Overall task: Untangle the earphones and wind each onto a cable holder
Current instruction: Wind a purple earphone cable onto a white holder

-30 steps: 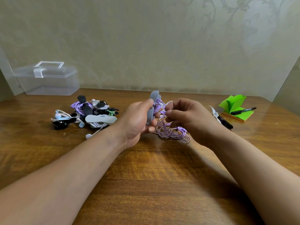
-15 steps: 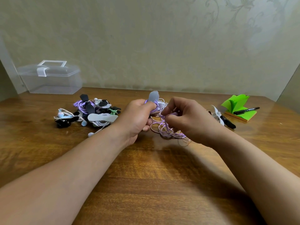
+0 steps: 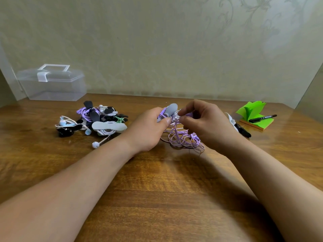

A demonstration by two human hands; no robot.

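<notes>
My left hand grips a grey cable holder at the middle of the wooden table, its rounded tip sticking up above my fingers. A few turns of purple cable sit on it. My right hand pinches the purple earphone cable close to the holder. The loose rest of the purple earphones lies in a tangle on the table between and below both hands.
A pile of earphones and cable holders lies to the left. A clear plastic box stands at the back left. Green sticky notes with a black marker sit at the right, another holder and pen beside them.
Both hands have dropped lower toward the table with the holder. My right hand has moved up to the holder's tip with the purple cable.
</notes>
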